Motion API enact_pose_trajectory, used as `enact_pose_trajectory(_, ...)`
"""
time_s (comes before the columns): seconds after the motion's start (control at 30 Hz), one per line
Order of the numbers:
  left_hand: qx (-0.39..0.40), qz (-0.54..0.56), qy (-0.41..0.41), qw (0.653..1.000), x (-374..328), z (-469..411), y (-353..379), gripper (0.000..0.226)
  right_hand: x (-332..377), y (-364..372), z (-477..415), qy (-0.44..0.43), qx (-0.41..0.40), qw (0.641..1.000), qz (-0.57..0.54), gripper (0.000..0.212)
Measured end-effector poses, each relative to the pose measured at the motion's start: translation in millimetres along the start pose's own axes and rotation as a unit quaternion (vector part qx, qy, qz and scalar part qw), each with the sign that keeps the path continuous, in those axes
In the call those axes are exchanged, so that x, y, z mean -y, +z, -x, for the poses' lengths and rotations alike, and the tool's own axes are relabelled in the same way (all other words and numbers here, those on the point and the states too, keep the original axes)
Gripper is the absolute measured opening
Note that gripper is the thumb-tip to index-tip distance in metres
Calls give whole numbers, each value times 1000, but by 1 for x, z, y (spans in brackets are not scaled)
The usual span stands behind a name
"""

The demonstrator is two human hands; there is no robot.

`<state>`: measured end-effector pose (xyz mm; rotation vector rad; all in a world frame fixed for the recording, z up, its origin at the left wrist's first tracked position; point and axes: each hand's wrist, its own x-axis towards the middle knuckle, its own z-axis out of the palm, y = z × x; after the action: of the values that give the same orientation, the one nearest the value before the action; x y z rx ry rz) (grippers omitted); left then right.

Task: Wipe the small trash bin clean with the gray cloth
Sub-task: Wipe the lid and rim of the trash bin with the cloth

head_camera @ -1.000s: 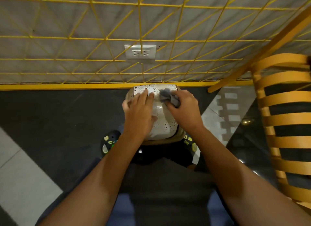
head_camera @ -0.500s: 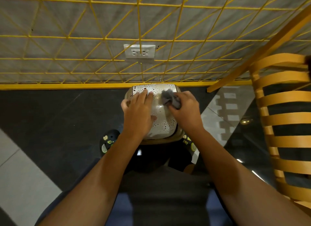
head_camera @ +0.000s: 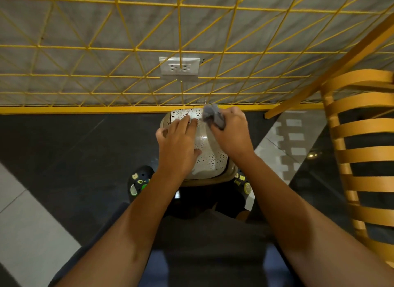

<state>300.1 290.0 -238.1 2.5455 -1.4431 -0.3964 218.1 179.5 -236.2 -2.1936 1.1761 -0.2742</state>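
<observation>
The small trash bin [head_camera: 205,158], pale with dark speckles and a beige rim, stands on the dark floor in front of my feet, against the yellow rail. My left hand [head_camera: 178,145] lies flat on its lid, fingers spread, steadying it. My right hand [head_camera: 231,133] grips the bunched gray cloth [head_camera: 212,115] and presses it on the lid's far right corner. The right side of the bin is hidden under that hand.
A yellow wire grid [head_camera: 136,49] covers the gray wall behind the bin, with a white double socket [head_camera: 180,66] on it. A yellow slatted chair [head_camera: 362,150] stands close on the right. My dark clogs [head_camera: 139,181] flank the bin.
My right hand has pushed the gray cloth away from me, from the middle of the lid to its far right corner. The left hand has stayed put.
</observation>
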Motion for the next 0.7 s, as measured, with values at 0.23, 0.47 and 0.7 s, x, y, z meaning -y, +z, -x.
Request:
enact_pose_trajectory(0.23, 1, 2, 7, 1000, 1, 2, -1, 73, -15, -19, -21, 105, -26, 992, -58, 13)
enact_pose_trajectory(0.47, -3, 3, 9, 1000, 1, 0, -1, 73, -1, 4, -2, -12, -16, 999, 25, 27)
enact_pose_trajectory(0.7, -2, -5, 14, 1000, 3, 0, 0, 74, -9, -10, -28, 59, -33, 998, 7, 19)
